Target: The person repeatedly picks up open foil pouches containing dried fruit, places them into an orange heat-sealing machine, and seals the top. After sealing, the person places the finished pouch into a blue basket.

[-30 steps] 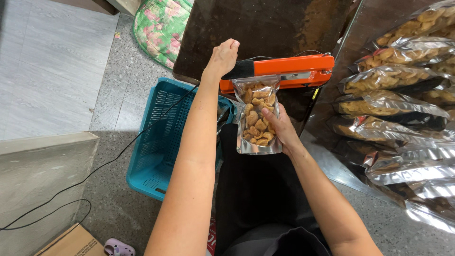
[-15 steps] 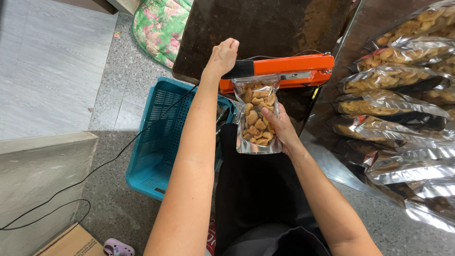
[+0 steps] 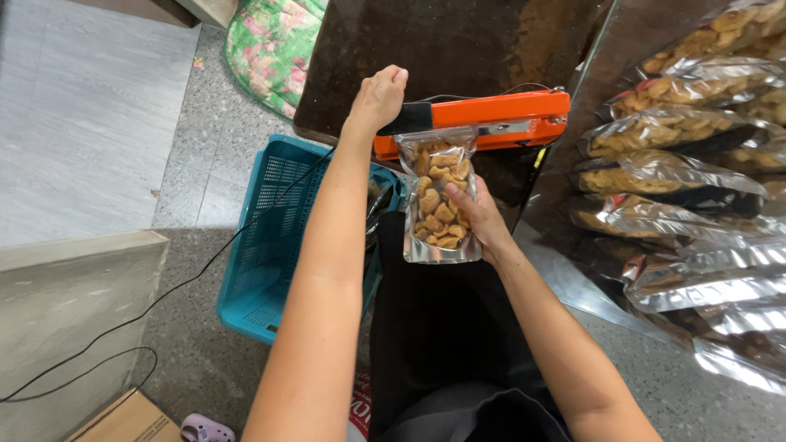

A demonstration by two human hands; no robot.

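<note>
An orange heat sealer (image 3: 491,119) sits at the near edge of a dark table (image 3: 458,41). My left hand (image 3: 378,96) presses down on the sealer's black handle, arm closed. A clear-fronted silver pouch (image 3: 438,196) of pale brown snack pieces hangs from the sealer with its top edge clamped in the jaws. My right hand (image 3: 479,217) holds the pouch from its right side and behind, thumb on the front.
A teal plastic basket (image 3: 282,237) stands on the floor to the left of my lap. Several filled silver pouches (image 3: 671,172) lie stacked at the right. A black cable (image 3: 164,295) runs across the floor. A floral cushion (image 3: 274,49) lies beyond the basket, a cardboard box (image 3: 123,421) at the bottom left.
</note>
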